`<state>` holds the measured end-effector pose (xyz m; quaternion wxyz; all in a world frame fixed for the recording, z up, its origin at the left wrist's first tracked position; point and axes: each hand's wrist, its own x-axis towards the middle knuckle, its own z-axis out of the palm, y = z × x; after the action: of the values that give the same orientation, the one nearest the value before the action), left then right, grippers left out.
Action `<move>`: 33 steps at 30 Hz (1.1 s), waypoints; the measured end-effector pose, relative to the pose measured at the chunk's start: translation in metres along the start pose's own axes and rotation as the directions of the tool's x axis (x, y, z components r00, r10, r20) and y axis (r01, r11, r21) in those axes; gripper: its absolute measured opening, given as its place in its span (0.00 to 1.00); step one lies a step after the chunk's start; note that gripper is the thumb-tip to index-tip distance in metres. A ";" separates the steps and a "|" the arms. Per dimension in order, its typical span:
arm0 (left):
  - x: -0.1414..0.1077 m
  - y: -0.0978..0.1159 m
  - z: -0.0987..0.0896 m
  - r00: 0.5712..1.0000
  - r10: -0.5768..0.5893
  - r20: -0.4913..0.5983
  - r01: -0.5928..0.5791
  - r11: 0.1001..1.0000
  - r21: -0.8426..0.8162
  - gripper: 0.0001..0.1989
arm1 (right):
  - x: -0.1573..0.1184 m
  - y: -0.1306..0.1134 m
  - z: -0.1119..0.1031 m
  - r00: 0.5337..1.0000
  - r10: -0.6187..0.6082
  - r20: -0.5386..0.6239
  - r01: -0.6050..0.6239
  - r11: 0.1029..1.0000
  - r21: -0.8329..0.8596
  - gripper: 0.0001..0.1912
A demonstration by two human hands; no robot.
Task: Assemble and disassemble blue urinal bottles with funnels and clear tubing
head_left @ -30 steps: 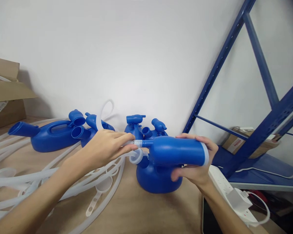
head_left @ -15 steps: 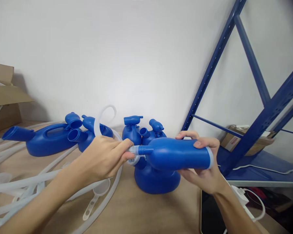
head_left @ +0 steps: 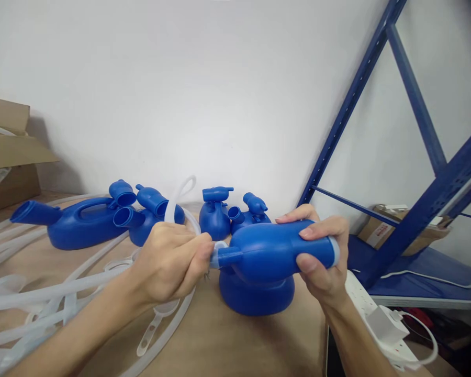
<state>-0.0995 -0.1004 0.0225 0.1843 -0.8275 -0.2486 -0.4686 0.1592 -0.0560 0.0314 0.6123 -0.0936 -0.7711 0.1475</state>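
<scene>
My right hand is wrapped round the wide end of a blue bulb-shaped plastic funnel piece, its thin nozzle pointing left. My left hand is closed in a fist at that nozzle, round a translucent tube that loops up behind the knuckles. A short translucent end of the tube shows against the nozzle; the joint is partly hidden by my fingers. Under the funnel piece stands a blue urinal bottle, mostly covered.
More blue urinal bottles with similar funnel pieces stand along the wall. Translucent tubes and a strap with a cap lie at left. A cardboard box, a blue shelf rack and a power strip flank the table.
My left fingers have closed from a pinch into a fist round the tube, and the nozzle has dipped slightly. My right thumb now presses the funnel piece's near side. The view has shifted slightly.
</scene>
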 end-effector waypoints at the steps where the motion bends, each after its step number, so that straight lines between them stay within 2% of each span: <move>1: 0.000 0.000 0.001 1.000 -0.018 -0.023 0.018 1.000 0.009 0.18 | 0.001 0.001 0.002 0.999 -0.044 0.001 0.044 0.999 -0.031 0.11; 4: 0.003 0.001 0.003 0.995 -0.087 -0.050 0.088 0.996 0.007 0.20 | 0.001 0.001 0.007 0.989 -0.147 0.020 0.148 0.986 -0.078 0.10; 6: 0.006 0.004 0.003 0.985 -0.172 -0.021 0.171 0.985 -0.038 0.22 | -0.001 -0.001 0.008 0.983 -0.179 0.045 0.182 0.980 -0.074 0.12; 10: 0.013 0.014 -0.003 0.946 -0.305 0.108 0.319 0.935 -0.154 0.24 | -0.005 -0.005 0.009 0.984 -0.164 0.064 0.167 0.985 -0.040 0.15; 13: 0.015 0.019 -0.006 0.936 -0.333 0.114 0.347 0.925 -0.153 0.24 | -0.005 -0.005 0.011 0.985 -0.166 0.035 0.167 0.985 -0.032 0.13; 18: 0.010 0.018 -0.004 0.980 -0.194 -0.039 0.193 0.981 -0.031 0.22 | 0.000 -0.005 0.017 0.986 -0.162 -0.050 0.156 0.982 -0.106 0.09; 23: 0.003 0.012 -0.002 0.988 -0.016 -0.153 0.016 1.000 0.003 0.19 | 0.001 -0.014 0.022 0.998 -0.008 -0.069 0.001 0.995 -0.103 0.10; 26: -0.001 0.009 0.000 0.978 0.021 -0.209 -0.009 0.998 0.060 0.17 | 0.001 -0.021 0.025 0.990 0.122 -0.075 -0.128 0.989 -0.077 0.09; 30: -0.003 0.004 0.004 0.974 0.055 -0.220 -0.011 0.981 0.195 0.17 | 0.000 -0.026 0.027 0.949 0.302 -0.093 -0.311 0.944 -0.111 0.09; 33: 0.001 0.002 0.000 0.986 0.010 -0.169 0.036 0.963 0.268 0.19 | 0.000 -0.024 0.025 0.950 0.289 -0.115 -0.301 0.947 -0.110 0.10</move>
<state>-0.0976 -0.1012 0.0232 0.3127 -0.7504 -0.2989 -0.4998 0.1359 -0.0811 0.0338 0.6131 -0.2534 -0.7253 0.1837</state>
